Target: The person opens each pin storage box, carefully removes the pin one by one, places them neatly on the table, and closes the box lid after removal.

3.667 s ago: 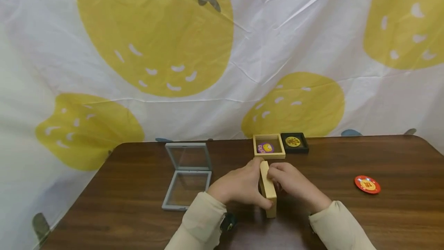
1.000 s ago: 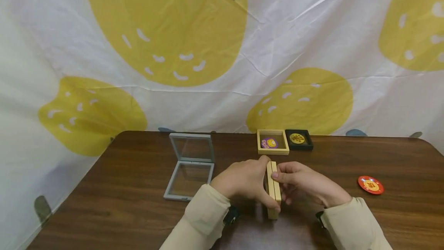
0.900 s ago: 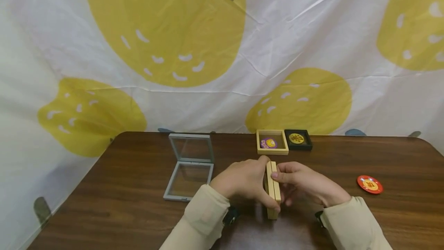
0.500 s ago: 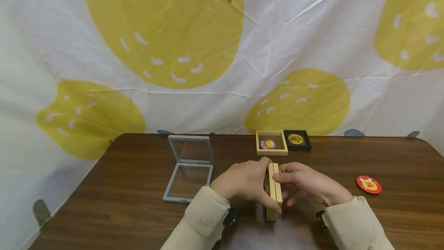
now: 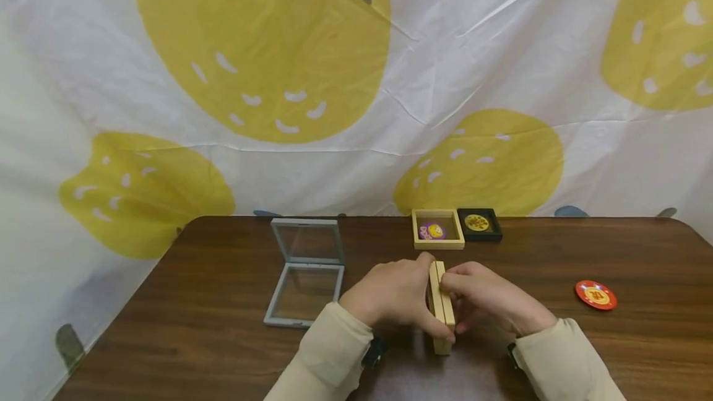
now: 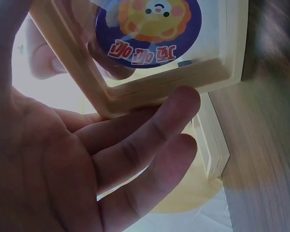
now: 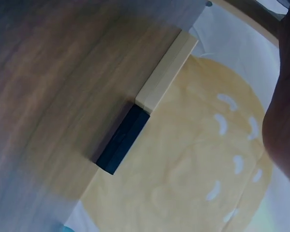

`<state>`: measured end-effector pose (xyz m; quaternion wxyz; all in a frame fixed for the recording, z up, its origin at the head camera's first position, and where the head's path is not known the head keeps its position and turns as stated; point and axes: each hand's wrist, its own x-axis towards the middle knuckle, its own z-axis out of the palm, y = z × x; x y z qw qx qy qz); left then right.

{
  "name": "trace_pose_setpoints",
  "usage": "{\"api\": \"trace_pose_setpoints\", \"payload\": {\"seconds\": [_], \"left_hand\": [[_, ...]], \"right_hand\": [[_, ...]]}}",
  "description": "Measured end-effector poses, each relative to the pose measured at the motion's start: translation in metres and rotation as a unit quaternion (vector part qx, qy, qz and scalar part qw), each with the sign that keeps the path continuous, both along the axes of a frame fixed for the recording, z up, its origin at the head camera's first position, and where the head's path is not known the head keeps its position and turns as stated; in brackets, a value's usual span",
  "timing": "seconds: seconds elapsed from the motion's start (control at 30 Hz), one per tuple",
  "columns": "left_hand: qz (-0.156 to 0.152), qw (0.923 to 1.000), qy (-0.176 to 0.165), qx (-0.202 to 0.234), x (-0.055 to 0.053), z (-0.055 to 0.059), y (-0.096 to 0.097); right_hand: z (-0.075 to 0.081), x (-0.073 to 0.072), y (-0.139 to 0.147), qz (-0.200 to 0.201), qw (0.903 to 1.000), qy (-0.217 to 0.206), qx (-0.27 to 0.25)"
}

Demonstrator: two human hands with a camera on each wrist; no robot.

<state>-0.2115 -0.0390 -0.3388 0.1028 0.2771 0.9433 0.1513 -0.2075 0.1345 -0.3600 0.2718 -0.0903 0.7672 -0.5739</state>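
Note:
My left hand grips a pale wood-coloured display frame that stands on edge, thumb at the near end and fingers at the far end. A thin seam runs along its top edge. In the left wrist view, a round purple badge with a yellow lion and red lettering shows inside the frame's clear window. My right hand pinches the frame from its right side, fingers curled at the upper edge. Part of that hand appears dark at the right border of the right wrist view.
Behind the hands lie another pale frame and a black frame, side by side, each with a badge in it. An opened grey frame lies at left. A red round badge lies on the brown table at right.
Since the earliest frame, a seam has come into sight along the held frame's top and the right hand has shifted along it. In the last half second, the right thumb has moved slightly on the edge.

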Motion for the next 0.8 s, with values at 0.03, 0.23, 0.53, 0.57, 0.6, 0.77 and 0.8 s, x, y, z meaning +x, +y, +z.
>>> {"api": "trace_pose_setpoints", "payload": {"seconds": [0.03,0.23,0.53,0.57,0.6,0.77,0.8], "left_hand": [[-0.002,1.0000,0.001,0.000,0.000,0.000,0.001],[-0.011,0.9999,-0.009,0.001,-0.001,0.002,0.004],[-0.012,0.9999,-0.008,0.002,0.000,0.002,0.006],[-0.012,0.9999,-0.008,0.005,0.000,0.001,0.006],[-0.012,0.9999,-0.008,0.007,0.000,0.001,0.006],[-0.012,0.9998,-0.003,0.013,0.000,0.000,0.006],[-0.011,0.9999,0.000,0.011,0.000,0.000,0.007]], "right_hand": [[0.001,0.001,0.000,-0.005,1.0000,0.000,0.000],[0.006,0.002,-0.002,-0.027,0.9996,0.005,0.008],[0.010,0.004,-0.004,-0.013,0.9975,0.033,0.061],[0.010,0.004,-0.004,-0.010,0.9972,0.038,0.064],[0.010,0.004,-0.004,-0.008,0.9970,0.041,0.065],[0.011,0.005,-0.003,-0.004,0.9965,0.038,0.075],[0.012,0.005,-0.002,-0.004,0.9965,0.036,0.076]]}}
